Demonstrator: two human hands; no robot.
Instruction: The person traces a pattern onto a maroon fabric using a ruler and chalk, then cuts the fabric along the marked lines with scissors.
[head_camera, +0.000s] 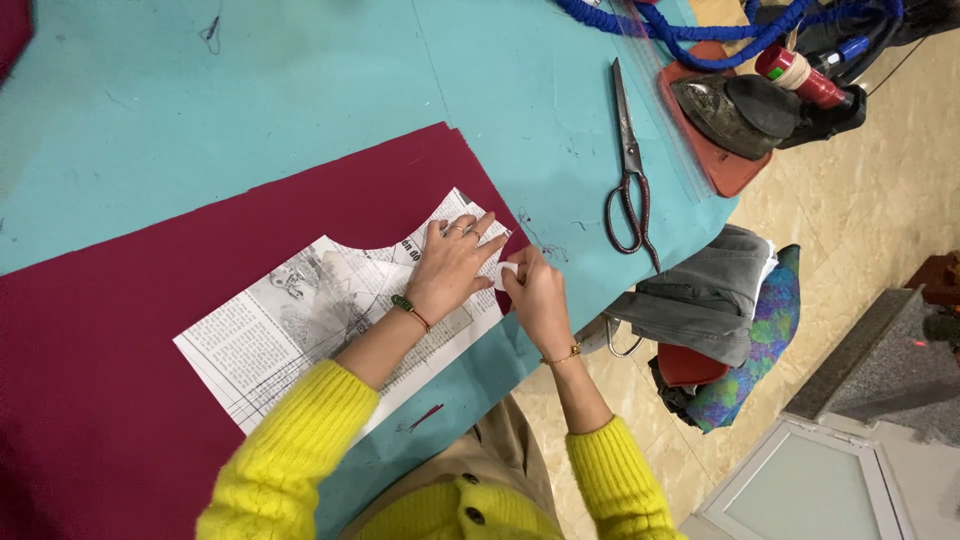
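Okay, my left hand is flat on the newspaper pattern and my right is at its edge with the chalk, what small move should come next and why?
Probably draw the chalk along the pattern's right edge onto the maroon cloth. The left hand already pins the paper flat, and the right hand has the chalk at that edge, so tracing can go on without the pattern slipping.
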